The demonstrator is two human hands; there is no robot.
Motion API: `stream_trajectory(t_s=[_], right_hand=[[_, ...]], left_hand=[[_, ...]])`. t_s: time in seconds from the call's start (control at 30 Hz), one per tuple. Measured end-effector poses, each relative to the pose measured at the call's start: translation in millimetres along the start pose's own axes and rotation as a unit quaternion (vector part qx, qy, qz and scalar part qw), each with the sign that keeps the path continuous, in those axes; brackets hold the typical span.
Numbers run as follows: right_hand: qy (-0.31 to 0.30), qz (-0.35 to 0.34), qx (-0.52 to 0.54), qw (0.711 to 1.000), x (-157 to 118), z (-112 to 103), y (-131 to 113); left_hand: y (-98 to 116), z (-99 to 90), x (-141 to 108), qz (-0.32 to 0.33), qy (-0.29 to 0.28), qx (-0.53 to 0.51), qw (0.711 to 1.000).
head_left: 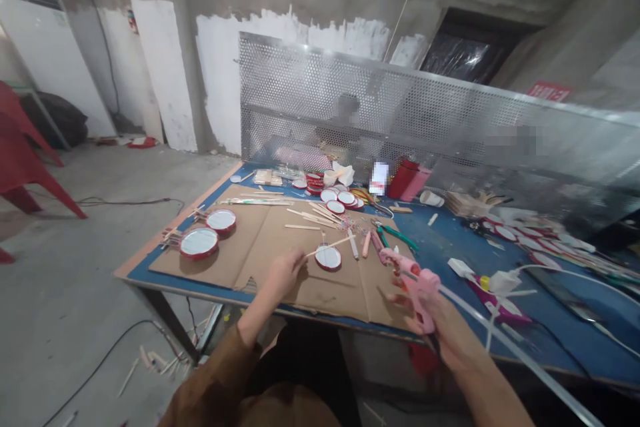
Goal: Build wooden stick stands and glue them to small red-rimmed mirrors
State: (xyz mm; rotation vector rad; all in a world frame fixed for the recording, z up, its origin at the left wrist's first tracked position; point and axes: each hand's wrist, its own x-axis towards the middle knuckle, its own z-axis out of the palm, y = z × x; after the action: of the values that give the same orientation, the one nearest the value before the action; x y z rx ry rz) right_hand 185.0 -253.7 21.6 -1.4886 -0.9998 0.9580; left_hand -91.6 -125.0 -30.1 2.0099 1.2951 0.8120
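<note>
My left hand [283, 275] pinches one end of a thin wooden stick [342, 241], which reaches over a small round red-rimmed disc with a pale face [329, 259]. Whether the stick touches the disc I cannot tell. My right hand [444, 320] is wrapped round a pink hot glue gun [419, 285], its nozzle pointing up and left. A long clear glue stick [505, 341] trails from its back end. Under the disc lies a flat cardboard sheet [280, 247]. Two more red-rimmed discs with sticks attached, one of them a nearer disc [199, 243], rest at the left.
Loose wooden sticks [320, 215], several stacked discs [346, 198] and green-handled pliers [397, 237] lie beyond the hands. A purple power strip [500, 303] with white cables sits at the right. A perforated metal screen [300, 93] stands behind the blue table [450, 240].
</note>
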Motion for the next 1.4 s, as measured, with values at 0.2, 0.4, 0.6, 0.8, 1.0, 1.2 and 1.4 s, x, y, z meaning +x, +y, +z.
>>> stream_trajectory(t_s=[0.2,0.4,0.6,0.8,1.0,1.2,1.4], right_hand=[[-0.075,-0.063,0.108,0.989,3,58,31],[-0.076,-0.069,0.111,0.988,17,74,42],[-0.090,-0.074,0.102,0.988,11,76,49],[0.024,-0.064,0.037,0.997,21,43,33],[0.125,-0.104,-0.292,0.942,63,-83,20],[-0.012,-0.048,-0.639,0.768,98,-146,17],[0.013,0.008,-0.722,0.691,115,-127,9]], left_hand=[[-3,0.7,-4,-0.015,0.012,-0.008,1.000],[3,-1.2,-9,-0.043,0.000,0.057,0.997],[1,0.8,-11,-0.029,0.004,0.075,0.997],[-13,1.8,-11,0.016,0.042,0.068,0.997],[-20,3.6,-10,0.060,0.056,0.063,0.995],[-20,6.5,-10,0.076,0.073,0.055,0.993],[-17,6.2,-11,0.074,0.067,0.055,0.994]])
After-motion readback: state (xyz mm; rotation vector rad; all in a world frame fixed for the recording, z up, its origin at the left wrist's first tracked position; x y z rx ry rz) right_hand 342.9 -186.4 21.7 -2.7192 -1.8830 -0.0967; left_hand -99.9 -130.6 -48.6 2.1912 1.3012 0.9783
